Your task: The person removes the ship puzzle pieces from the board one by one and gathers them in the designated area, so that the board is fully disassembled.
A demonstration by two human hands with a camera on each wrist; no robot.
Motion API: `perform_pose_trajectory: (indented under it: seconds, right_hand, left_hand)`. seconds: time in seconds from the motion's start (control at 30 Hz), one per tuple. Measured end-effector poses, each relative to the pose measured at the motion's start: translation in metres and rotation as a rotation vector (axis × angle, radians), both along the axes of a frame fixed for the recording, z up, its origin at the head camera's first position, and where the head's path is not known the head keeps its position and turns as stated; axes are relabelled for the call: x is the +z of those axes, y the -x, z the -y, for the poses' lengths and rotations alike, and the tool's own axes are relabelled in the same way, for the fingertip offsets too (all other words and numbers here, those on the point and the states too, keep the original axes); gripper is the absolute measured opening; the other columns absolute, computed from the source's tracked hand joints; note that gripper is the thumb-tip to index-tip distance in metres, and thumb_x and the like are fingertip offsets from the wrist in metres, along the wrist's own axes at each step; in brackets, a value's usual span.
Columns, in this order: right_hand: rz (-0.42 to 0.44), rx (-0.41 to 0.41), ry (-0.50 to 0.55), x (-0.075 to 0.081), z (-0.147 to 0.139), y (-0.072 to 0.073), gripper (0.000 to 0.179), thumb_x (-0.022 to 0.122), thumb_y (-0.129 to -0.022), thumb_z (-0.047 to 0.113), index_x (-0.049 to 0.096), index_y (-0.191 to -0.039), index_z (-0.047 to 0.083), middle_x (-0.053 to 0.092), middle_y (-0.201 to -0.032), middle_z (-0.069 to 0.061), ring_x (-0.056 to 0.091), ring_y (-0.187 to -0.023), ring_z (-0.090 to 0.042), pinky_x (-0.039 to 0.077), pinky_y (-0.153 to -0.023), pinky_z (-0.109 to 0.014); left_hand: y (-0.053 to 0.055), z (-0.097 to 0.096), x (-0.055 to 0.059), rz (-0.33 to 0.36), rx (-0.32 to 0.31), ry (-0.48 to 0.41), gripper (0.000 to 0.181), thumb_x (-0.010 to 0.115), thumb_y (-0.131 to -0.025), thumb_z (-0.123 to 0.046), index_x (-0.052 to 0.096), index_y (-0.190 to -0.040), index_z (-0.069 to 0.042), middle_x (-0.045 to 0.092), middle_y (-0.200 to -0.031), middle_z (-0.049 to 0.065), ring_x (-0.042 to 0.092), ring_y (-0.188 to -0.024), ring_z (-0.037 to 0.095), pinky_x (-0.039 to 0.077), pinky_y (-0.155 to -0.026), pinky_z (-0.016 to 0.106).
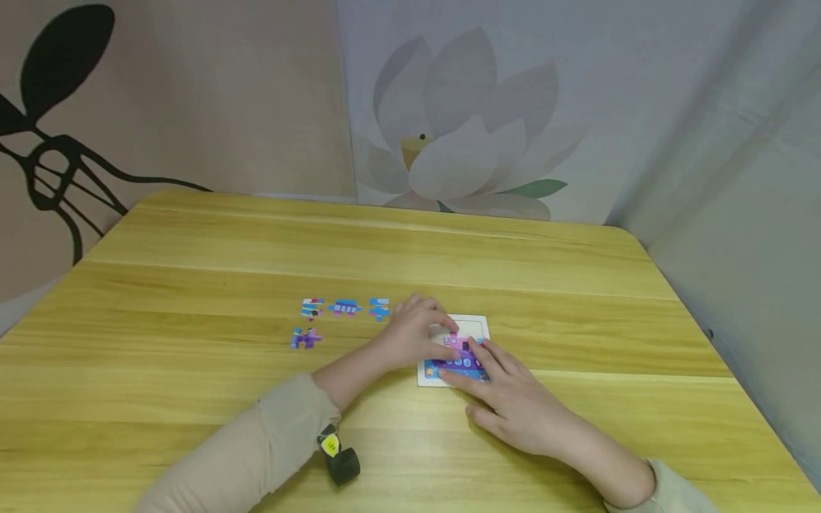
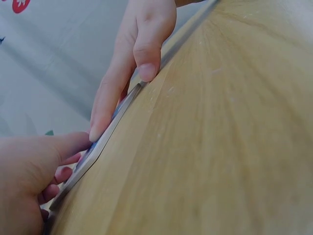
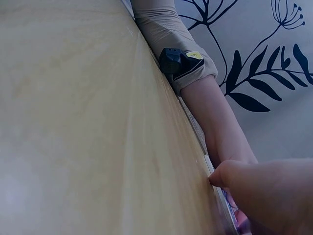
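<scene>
A white-bordered puzzle board (image 1: 421,379) lies on the table with a pink, purple and blue picture partly put together in its lower part. Over its left side, my left hand (image 1: 413,331) has thumb and index finger at opposite edges of a pink puzzle piece (image 1: 454,340), pinching it at the board. From the right, my right hand (image 1: 522,410) reaches over the lower half, its extended fingers touching the picture. In the left wrist view the right hand's fingertips rest on the board (image 2: 108,136), close to the left thumb. Both hands cover parts of the picture.
Left of the board lie several loose puzzle pieces: a blue and white one (image 1: 312,308), a striped one (image 1: 345,308), a blue one (image 1: 380,309) and a purple one (image 1: 306,338). The wooden table (image 1: 212,320) ends at a wall hanging (image 1: 474,107) behind.
</scene>
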State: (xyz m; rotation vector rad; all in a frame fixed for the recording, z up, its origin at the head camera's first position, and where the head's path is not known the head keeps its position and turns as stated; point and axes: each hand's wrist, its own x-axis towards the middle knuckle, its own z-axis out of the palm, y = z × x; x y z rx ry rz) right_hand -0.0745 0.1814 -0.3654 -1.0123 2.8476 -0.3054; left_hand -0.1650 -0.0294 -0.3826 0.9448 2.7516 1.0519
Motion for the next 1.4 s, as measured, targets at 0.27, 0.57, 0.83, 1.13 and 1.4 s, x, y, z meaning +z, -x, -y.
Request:
perform_pose_trajectory:
  seconds: [0.27,0.57,0.83,1.13,1.4]
  right_hand:
    - [0.003,0.001,0.007,0.0018,0.0001,-0.0007,0.047,0.05,-0.099,0.034,0.04,-0.145,0.039,0.019,-0.155,-0.017,0.015,-0.141,-0.038,0.023,-0.106,-0.058]
    - [-0.016,0.004,0.014,0.0001,-0.0007,-0.0009,0.047,0.05,-0.099,0.034,0.041,-0.144,0.039,0.019,-0.156,-0.015,0.016,-0.141,-0.038,0.023,-0.106,-0.058]
    - [-0.013,0.003,0.012,-0.0002,-0.0009,-0.0002,0.047,0.049,-0.099,0.035,0.04,-0.145,0.039,0.019,-0.156,-0.015,0.016,-0.141,-0.038,0.023,-0.106,-0.058]
    - [-0.011,0.001,0.019,-0.0004,-0.0007,-0.0003,0.047,0.05,-0.099,0.034,0.04,-0.144,0.04,0.019,-0.156,-0.016,0.015,-0.141,-0.037,0.024,-0.106,-0.057]
    - [-0.002,-0.007,0.021,-0.0003,-0.0007,-0.0003,0.047,0.051,-0.098,0.034,0.041,-0.144,0.04,0.018,-0.156,-0.016,0.015,-0.141,-0.037,0.023,-0.106,-0.057]
  left_hand:
    - [-0.001,-0.0033,0.0026,0.041,0.013,0.002,0.031,0.084,-0.074,-0.03,0.072,-0.099,-0.016,0.058,-0.104,-0.005,0.043,-0.103,0.017,0.03,-0.088,0.039]
    - [-0.0017,-0.0061,0.0053,0.067,0.023,0.008,0.031,0.085,-0.072,-0.028,0.072,-0.097,-0.015,0.06,-0.107,-0.001,0.043,-0.103,0.02,0.029,-0.092,0.042]
    - [-0.0011,-0.0067,0.0048,0.069,0.014,-0.028,0.033,0.085,-0.072,-0.026,0.069,-0.098,-0.013,0.063,-0.092,-0.007,0.046,-0.091,0.014,0.031,-0.086,0.038]
    - [0.0024,-0.0046,0.0035,0.223,0.006,-0.212,0.021,0.08,-0.078,-0.009,0.07,-0.097,-0.007,0.06,-0.079,-0.005,0.053,-0.073,0.012,0.047,-0.067,0.025]
    - [0.0023,-0.0017,0.0052,0.297,0.044,-0.32,0.018,0.074,-0.082,-0.005,0.072,-0.099,-0.006,0.063,-0.078,-0.003,0.053,-0.069,0.015,0.045,-0.061,0.024]
